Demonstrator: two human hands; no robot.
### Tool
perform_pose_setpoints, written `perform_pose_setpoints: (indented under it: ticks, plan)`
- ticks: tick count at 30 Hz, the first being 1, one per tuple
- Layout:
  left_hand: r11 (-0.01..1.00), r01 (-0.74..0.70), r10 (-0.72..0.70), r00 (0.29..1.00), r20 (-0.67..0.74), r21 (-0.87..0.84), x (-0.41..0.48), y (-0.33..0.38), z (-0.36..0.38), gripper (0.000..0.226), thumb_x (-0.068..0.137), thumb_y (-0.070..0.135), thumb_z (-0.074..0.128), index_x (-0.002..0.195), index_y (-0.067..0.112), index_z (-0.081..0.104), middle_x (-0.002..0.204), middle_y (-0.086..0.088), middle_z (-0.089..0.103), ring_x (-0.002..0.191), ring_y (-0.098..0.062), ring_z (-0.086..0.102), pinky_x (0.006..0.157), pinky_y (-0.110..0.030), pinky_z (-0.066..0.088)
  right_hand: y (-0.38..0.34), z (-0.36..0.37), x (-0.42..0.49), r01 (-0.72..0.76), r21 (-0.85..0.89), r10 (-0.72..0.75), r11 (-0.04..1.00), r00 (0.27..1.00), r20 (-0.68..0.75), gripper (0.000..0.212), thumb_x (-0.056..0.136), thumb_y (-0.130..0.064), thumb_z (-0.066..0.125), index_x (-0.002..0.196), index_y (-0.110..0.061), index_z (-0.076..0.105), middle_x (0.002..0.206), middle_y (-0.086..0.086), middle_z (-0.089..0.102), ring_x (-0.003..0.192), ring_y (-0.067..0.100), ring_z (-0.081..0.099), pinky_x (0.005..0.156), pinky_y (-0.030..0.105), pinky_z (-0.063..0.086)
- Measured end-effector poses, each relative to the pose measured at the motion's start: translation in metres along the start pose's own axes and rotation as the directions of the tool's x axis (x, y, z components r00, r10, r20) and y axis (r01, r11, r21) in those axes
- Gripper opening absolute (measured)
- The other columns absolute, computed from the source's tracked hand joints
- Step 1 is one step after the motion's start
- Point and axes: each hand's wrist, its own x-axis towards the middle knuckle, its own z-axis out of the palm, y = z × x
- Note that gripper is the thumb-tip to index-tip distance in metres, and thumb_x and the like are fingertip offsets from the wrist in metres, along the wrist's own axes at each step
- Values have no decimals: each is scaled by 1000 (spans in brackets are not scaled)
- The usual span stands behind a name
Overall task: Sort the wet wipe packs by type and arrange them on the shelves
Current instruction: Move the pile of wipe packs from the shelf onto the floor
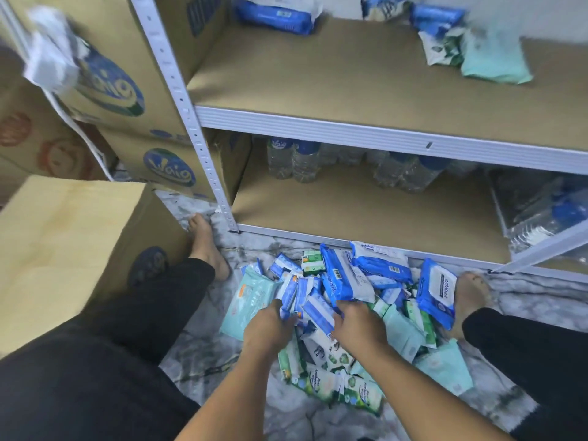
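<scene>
Left hand reaches down into the pile of wet wipe packs on the floor, fingers curled among the small blue-and-white packs. Its fingertips are buried, so I cannot tell whether it has closed on one. A mint pack lies just beside it on the left. The right hand, close beside the left one, has its fingers curled over the near end of a large blue pack and appears to grip it. That pack stands tilted on top of the heap. Leaf-printed packs lie under and between the wrists, and another big blue pack leans against the person's right foot. On the upper shelf, from left to right, sit one blue shelf pack, a second blue one, a leaf-printed shelf pack and a mint shelf pack, the last three bunched together. The lower shelf holds water bottles and no wipes that I can see. Sorting looks barely begun: a few packs are up, loosely grouped, and most are still mixed on the floor, waiting to be sorted by type and lifted.
</scene>
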Motion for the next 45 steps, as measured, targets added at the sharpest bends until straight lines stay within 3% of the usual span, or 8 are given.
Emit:
perform_pose_setpoints:
  ticks: [4, 9, 12, 17, 21, 30, 37, 45]
  plan:
    - [980, -148, 130, 983, -132, -135, -14, 30, -24, 64, 91, 59, 56, 145, 29, 39, 132, 1, 63, 113, -25, 63, 89, -38, 53, 0, -50, -1, -52, 140, 68, 989, 991, -115, 19, 90, -25, 56, 97, -22, 73, 90, 5, 72, 78, 29, 64, 65, 29, 52]
    - [897, -397, 318, 886, -338, -197, -29, 90, -72, 51, 88, 55, 60, 133, 34, 47, 122, 9, 66, 106, -15, 64, 87, -39, 54, -1, -128, 10, -5, 254, 96, 967, 932, -349, 16, 79, -19, 55, 79, -20, 70, 76, 3, 70, 72, 33, 61, 60, 30, 49]
    - [847, -510, 411, 807, -424, -151, -34, 125, -108, 48, 86, 58, 58, 129, 37, 47, 118, 13, 65, 101, -13, 63, 85, -39, 55, 1, -174, 14, 54, 285, 84, 957, 888, -452, 18, 76, -18, 54, 76, -23, 71, 73, -2, 71, 73, 30, 63, 63, 30, 52]
    - [763, -643, 568, 618, -544, 67, -37, 176, -164, 55, 91, 48, 59, 140, 29, 42, 130, 11, 61, 118, -11, 58, 92, -34, 52, 5, -242, 17, 182, 350, 67, 919, 802, -594, 15, 76, -17, 58, 72, -24, 70, 68, -9, 70, 72, 21, 65, 68, 31, 55]
    - [697, -702, 636, 513, -577, 146, -32, 218, -201, 55, 91, 46, 60, 140, 30, 42, 128, 9, 61, 117, -14, 57, 90, -37, 52, 8, -289, 26, 259, 336, 59, 906, 707, -705, 12, 83, -17, 64, 77, -18, 74, 71, -5, 72, 73, 23, 66, 70, 33, 56]
    - [604, -715, 747, 352, -564, 353, 55, 311, -265, 58, 88, 44, 62, 141, 28, 44, 139, 4, 52, 122, -24, 50, 98, -41, 48, 23, -389, 113, 243, 279, 59, 929, 647, -760, 12, 84, -20, 62, 89, -23, 72, 76, -10, 70, 79, 17, 61, 70, 26, 48]
    - [579, -740, 765, 345, -544, 344, 166, 394, -311, 62, 86, 39, 65, 142, 19, 48, 139, -6, 53, 124, -28, 52, 101, -37, 43, 47, -445, 248, 274, 229, 2, 934, 638, -770, 31, 87, -33, 64, 117, -26, 66, 108, -2, 67, 105, 28, 61, 95, 42, 51]
    - [624, -680, 747, 375, -548, 385, 278, 472, -360, 65, 90, 39, 62, 147, 17, 41, 139, -9, 51, 126, -32, 49, 101, -49, 45, 36, -497, 354, 80, 127, 23, 989, 756, -654, 64, 89, -61, 56, 145, -32, 45, 147, -8, 48, 138, 23, 40, 109, 46, 29]
